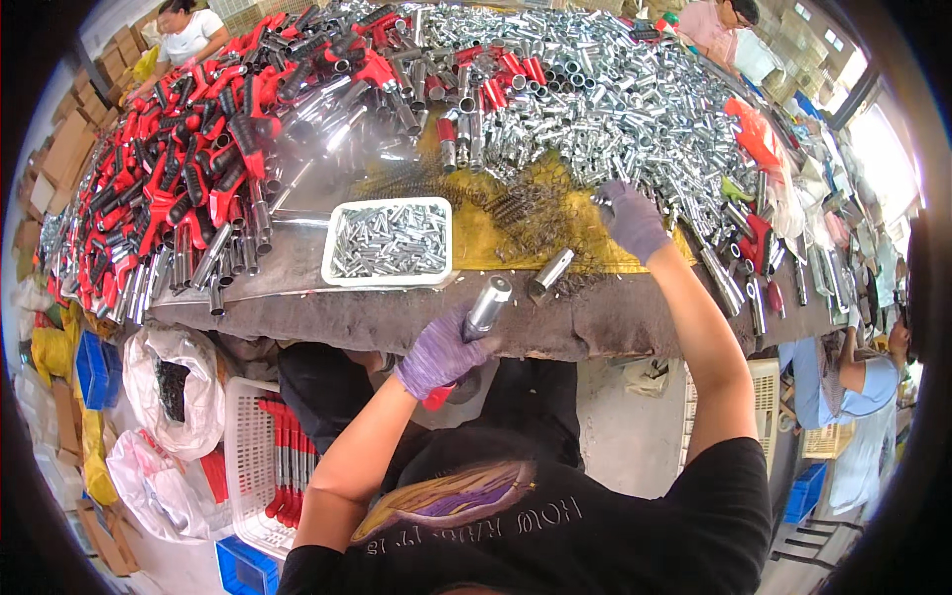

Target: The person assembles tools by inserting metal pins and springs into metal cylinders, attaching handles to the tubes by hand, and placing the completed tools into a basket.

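Observation:
My left hand (441, 352), in a purple knit glove, is wrapped round a shiny metal tube (488, 305) whose capped end points up and away. A red part (436, 397) of the same piece shows below that hand. At the near edge of the metal heap, my gloved right hand (633, 220) is closed, with a small shiny metal part at its fingertips, mostly hidden. Between the hands, a short metal tube (551, 272) lies on the brown cloth. Beyond it, thin dark springs (531, 218) are spread over a yellow sheet (476, 256).
A white basket (332, 273) of small metal pins stands left of centre. Red-and-black handles (188, 169) are heaped at far left; loose metal fittings (615, 109) cover the back. Below the table edge, a white crate (243, 426) holds red-ended tubes. Other people work around the table.

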A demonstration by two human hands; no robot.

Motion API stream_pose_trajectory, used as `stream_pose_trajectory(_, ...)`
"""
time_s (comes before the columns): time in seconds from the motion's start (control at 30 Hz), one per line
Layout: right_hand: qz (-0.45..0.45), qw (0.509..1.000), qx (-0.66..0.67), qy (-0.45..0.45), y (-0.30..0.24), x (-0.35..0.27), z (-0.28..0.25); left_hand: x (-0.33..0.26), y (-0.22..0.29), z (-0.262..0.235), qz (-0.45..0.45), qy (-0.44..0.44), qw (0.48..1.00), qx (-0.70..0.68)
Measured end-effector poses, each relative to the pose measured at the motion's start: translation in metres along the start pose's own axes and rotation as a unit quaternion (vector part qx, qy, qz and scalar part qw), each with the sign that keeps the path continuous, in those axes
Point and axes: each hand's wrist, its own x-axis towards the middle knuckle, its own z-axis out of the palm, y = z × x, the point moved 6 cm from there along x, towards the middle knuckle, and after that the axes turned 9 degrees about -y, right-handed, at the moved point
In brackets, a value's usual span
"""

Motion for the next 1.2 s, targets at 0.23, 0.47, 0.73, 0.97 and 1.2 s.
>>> stream_pose_trajectory(0.23, -0.251, 0.896, 0.35, -0.108, -0.11, -0.065, -0.084, 0.001, 0.007, 0.004, -0.021, -0.103, 0.989, -0.107)
stream_pose_trajectory(0.47, -0.394, 0.891, 0.205, -0.093, -0.162, -0.074, -0.083, -0.003, 0.006, 0.011, 0.002, -0.091, 0.98, -0.176)
stream_pose_trajectory(0.73, -0.314, 0.897, 0.283, -0.129, -0.119, -0.06, -0.074, 0.001, 0.02, 0.012, 0.048, -0.078, 0.99, -0.111)
stream_pose_trajectory(0.97, 0.208, 0.965, 0.102, 0.125, 0.258, 0.052, -0.008, 0.006, 0.018, 0.013, -0.013, -0.061, 0.993, -0.097)
stream_pose_trajectory(1.2, 0.48, 0.859, 0.163, 0.075, 0.412, 0.066, 0.044, -0.006, -0.011, 0.006, -0.025, -0.071, 0.986, -0.146)
